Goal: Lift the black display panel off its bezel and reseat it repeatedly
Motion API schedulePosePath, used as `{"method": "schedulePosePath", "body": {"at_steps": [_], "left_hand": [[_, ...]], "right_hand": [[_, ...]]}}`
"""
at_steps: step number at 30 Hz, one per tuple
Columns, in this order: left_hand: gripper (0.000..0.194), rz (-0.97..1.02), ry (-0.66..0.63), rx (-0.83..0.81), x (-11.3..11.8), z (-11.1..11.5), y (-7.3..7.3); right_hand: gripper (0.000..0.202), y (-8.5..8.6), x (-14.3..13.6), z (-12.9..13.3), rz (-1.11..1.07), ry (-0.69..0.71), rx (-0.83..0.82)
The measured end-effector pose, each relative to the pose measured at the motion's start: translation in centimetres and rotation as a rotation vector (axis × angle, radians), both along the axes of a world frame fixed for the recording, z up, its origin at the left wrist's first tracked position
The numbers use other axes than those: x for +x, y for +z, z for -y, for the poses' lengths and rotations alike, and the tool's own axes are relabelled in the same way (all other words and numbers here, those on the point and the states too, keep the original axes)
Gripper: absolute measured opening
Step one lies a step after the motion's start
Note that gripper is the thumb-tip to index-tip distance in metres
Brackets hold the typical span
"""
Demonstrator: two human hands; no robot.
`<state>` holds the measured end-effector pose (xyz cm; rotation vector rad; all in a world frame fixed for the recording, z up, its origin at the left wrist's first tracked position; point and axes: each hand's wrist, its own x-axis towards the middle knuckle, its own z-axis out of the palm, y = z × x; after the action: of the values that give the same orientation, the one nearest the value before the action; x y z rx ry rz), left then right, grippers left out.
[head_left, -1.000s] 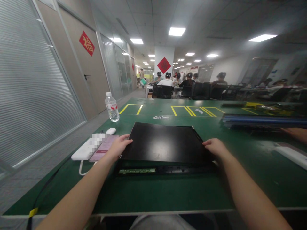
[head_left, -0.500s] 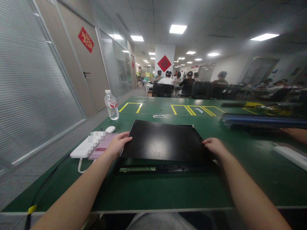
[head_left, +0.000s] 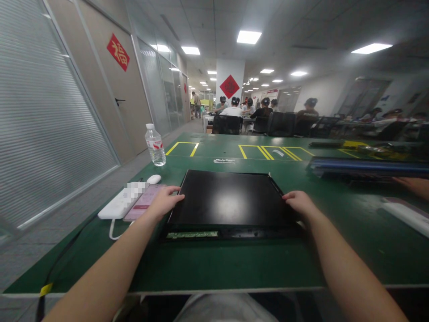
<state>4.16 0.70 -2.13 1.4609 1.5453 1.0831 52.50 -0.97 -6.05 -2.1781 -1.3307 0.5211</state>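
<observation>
A flat black panel (head_left: pixel 231 199) lies over a black frame (head_left: pixel 261 233) on the green table (head_left: pixel 228 268). A green circuit strip (head_left: pixel 192 235) shows in the frame along the near side. At the panel's left edge, my left hand (head_left: pixel 167 200) grips it with the thumb on top and fingers at the side. My right hand (head_left: pixel 298 203) pinches the right edge, where the frame's side also shows. The fingertips under the edges are partly hidden.
To the left are a water bottle (head_left: pixel 155 145), a white mouse (head_left: pixel 154 179), a phone (head_left: pixel 144 203) and a white power bank (head_left: pixel 117 205) with a cable. Another person's hand (head_left: pixel 414 185) is at the right, by a blue-black stack (head_left: pixel 368 169). Several people sit beyond the table.
The panel has come down slightly at its near and right sides and now sits more evenly over the frame. Both hands remain at its edges.
</observation>
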Motion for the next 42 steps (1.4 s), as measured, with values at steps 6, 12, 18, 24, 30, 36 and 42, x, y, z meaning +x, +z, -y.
{"method": "schedulePosePath", "body": {"at_steps": [6, 12, 18, 24, 30, 36, 42], "left_hand": [[0.018, -0.217, -0.013, 0.061, 0.2, 0.0, -0.4], [0.015, -0.344, -0.036, 0.082, 0.1, -0.2, -0.9], [0.015, -0.420, -0.061, 0.125, -0.5, -0.8, -1.5], [0.017, -0.475, -0.084, 0.122, -0.6, -0.7, -1.3], [0.010, -0.419, -0.069, 0.123, -0.5, -0.6, -1.2], [0.006, -0.413, -0.061, 0.117, -0.3, -0.5, -1.0], [0.008, -0.441, -0.088, 0.115, -0.5, -0.5, -1.1]], "right_hand": [[0.030, 0.4, -0.2, 0.4, -0.094, -0.026, -0.020], [0.028, 0.0, -0.1, 0.7, -0.141, -0.011, 0.016], [0.030, 0.0, -0.3, 0.7, -0.195, -0.034, 0.004], [0.029, -0.5, 0.1, 0.3, -0.200, -0.023, 0.018], [0.030, -0.5, 0.2, 0.3, -0.186, -0.011, 0.006], [0.025, 0.1, 0.0, 0.4, -0.194, -0.013, 0.003], [0.027, 0.2, -0.1, 0.6, -0.208, -0.012, -0.006]]}}
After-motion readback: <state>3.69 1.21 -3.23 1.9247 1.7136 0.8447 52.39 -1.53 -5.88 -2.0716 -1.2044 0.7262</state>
